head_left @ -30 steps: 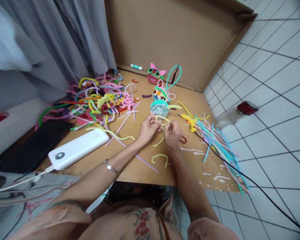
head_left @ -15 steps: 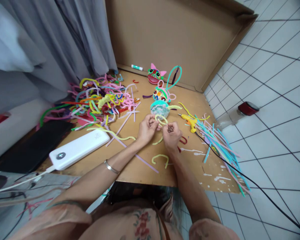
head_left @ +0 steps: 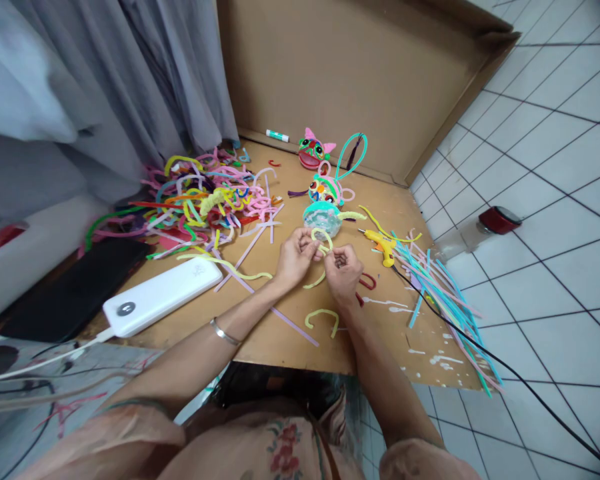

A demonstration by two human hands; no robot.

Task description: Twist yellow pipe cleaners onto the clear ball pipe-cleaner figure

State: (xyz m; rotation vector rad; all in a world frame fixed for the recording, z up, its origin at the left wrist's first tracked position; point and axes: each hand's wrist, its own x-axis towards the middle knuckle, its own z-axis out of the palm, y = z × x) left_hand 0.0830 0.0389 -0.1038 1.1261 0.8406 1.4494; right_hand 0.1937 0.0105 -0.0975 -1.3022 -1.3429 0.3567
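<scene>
A pale yellow pipe cleaner (head_left: 322,232), bent into a loop, is pinched between both hands. My left hand (head_left: 297,257) grips its left side with thumb and forefinger, while my right hand (head_left: 345,270) is closed on its right side. Just beyond the fingertips lies a turquoise-rimmed, clear rounded piece (head_left: 322,220) with a pale yellow strand at its right. Nearer the table's front rests a curved yellow pipe cleaner piece (head_left: 322,316). A dark red bent pipe cleaner (head_left: 368,283) lies beside my right hand, which partly hides it.
A yellow glue gun (head_left: 384,248) with a black cord lies right, by a bundle of straight pipe cleaners (head_left: 445,300). Left are a tangled pile of pipe cleaners (head_left: 215,193), a white power bank (head_left: 163,297) and a black flat object (head_left: 75,287). Two decorated faces (head_left: 314,152) stand behind.
The pale yellow loop has changed shape slightly between my fingers. Both hands keep their hold, and the whole view has shifted a little.
</scene>
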